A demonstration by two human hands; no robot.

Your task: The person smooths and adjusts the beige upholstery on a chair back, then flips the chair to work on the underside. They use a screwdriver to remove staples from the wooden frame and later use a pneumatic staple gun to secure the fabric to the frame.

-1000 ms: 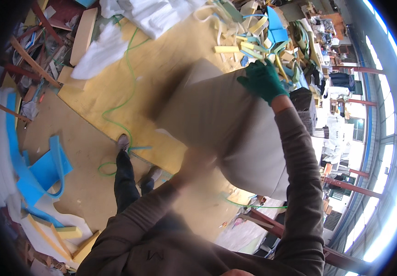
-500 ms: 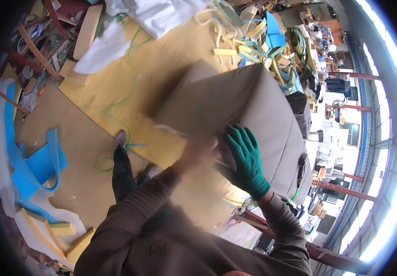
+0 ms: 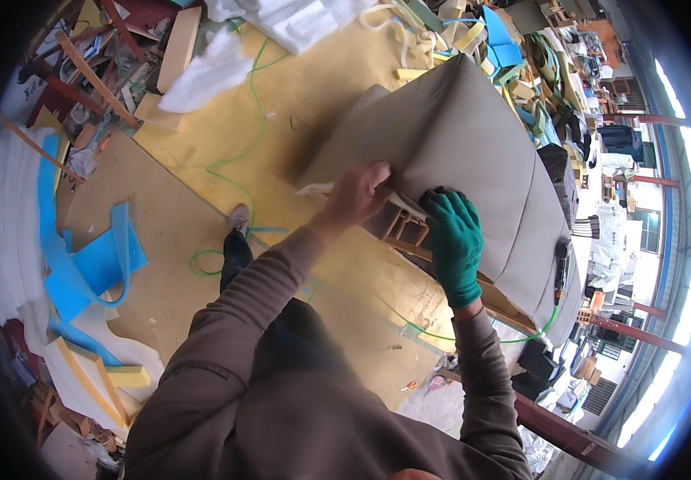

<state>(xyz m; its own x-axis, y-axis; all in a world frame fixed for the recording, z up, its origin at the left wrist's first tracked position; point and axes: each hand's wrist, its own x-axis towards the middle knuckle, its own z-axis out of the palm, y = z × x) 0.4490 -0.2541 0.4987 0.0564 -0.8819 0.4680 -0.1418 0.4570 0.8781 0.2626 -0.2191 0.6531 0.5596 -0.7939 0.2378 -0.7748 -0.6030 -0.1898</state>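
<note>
A large piece of furniture covered in grey-brown upholstery [image 3: 473,132] stands tilted in front of me, its wooden frame [image 3: 405,230] showing on the open underside. My left hand [image 3: 355,194] is bare and closed on the edge of the cover, where a pale strip of lining hangs. Beside it, my right hand [image 3: 455,240] wears a green glove. Its fingers curl over the cover's edge at the frame. A dark air tool [image 3: 562,262] with a green hose rests against the upholstery farther right.
Yellowish boards [image 3: 281,104] cover the floor, with a green hose [image 3: 256,92] trailing across. Foam offcuts [image 3: 501,44] pile up at the far right. Blue foam sheets [image 3: 93,264] and white wadding lie left. Timber scraps [image 3: 93,80] fill the far left. Scissors [image 3: 408,386] lie near me.
The upholstered piece has turned and tipped, so its wooden underside now shows. My left hand holds the edge further up, and the right has shifted slightly right. The air tool now shows more fully.
</note>
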